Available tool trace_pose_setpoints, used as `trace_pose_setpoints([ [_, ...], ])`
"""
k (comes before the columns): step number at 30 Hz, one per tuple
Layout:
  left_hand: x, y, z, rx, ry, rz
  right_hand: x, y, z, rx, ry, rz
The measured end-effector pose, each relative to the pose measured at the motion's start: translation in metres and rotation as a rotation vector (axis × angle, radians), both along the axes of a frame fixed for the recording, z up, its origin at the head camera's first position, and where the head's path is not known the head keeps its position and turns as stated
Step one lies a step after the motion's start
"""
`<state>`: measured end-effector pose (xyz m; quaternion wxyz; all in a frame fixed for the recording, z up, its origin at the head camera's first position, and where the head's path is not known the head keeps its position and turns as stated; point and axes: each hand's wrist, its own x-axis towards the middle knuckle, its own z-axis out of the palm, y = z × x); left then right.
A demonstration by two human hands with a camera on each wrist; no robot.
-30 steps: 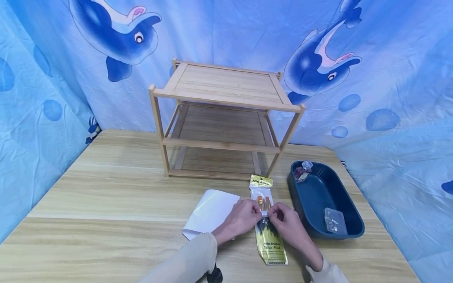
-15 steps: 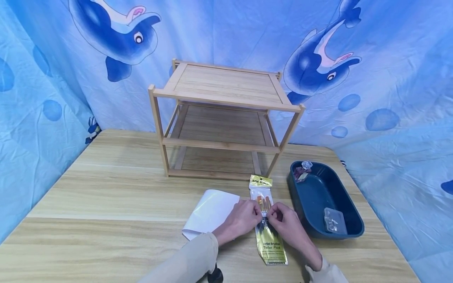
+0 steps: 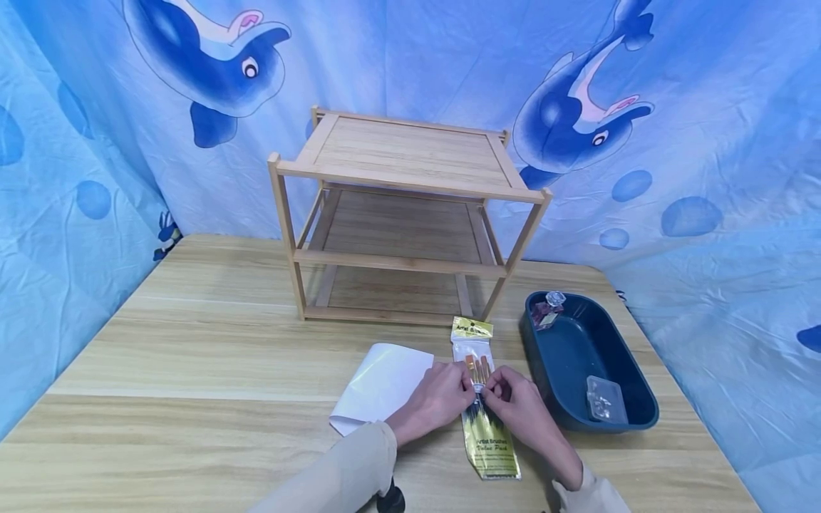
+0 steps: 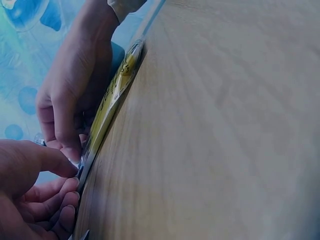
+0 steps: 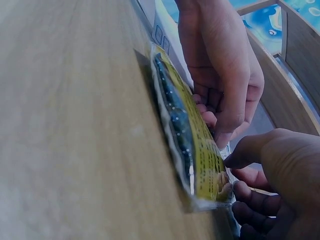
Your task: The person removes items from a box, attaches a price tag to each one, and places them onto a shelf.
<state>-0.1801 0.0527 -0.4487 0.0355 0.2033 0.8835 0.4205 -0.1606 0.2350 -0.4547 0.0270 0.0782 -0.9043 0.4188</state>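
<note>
A clear-and-gold packet of artist brushes (image 3: 490, 452) lies on the table in front of me, its printed header pointing away. Brush tips and dark handles show through the plastic. My left hand (image 3: 437, 392) pinches at the packet's left side, fingers curled. From the other side my right hand (image 3: 518, 405) pinches at its middle with thumb and forefinger. A small white band or sticker (image 3: 477, 388) on the packet sits between the two sets of fingertips, partly covered. In the right wrist view, both hands meet at the packet's far edge (image 5: 202, 150).
A folded white sheet (image 3: 385, 381) lies beside the left hand. On the right stands a dark blue tub (image 3: 577, 345) holding a small clear box (image 3: 606, 400) and a purple item with a clear faceted top (image 3: 548, 311). Behind is a three-tier wooden rack (image 3: 400, 263).
My right hand's fingertips have shifted slightly left, toward the left hand, and the white band between them shows less. The packet, sheet and tub stay where they were.
</note>
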Motion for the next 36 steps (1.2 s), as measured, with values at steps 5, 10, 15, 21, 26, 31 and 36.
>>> trace_pose_setpoints([
  [5,0.000,0.000,0.000,-0.013,0.018,0.012,0.001,-0.001,0.001,0.009,0.005,-0.008],
  [10,0.001,0.001,0.000,-0.005,0.017,0.000,0.001,-0.001,0.002,0.031,0.029,-0.032],
  [15,0.003,0.001,0.001,0.001,0.014,-0.013,0.001,-0.001,0.002,0.070,0.040,-0.114],
  [21,0.006,0.002,0.001,-0.017,0.018,-0.010,0.001,-0.002,0.005,0.127,0.015,-0.189],
  [26,0.006,0.002,0.003,-0.001,0.010,-0.014,0.002,-0.004,0.010,0.144,-0.041,-0.204],
  [31,0.007,0.002,0.003,0.004,0.030,-0.019,0.003,-0.004,0.013,0.142,-0.084,-0.203],
  [36,0.007,0.002,0.002,-0.011,0.051,-0.019,0.002,-0.002,0.013,0.135,-0.090,-0.206],
])
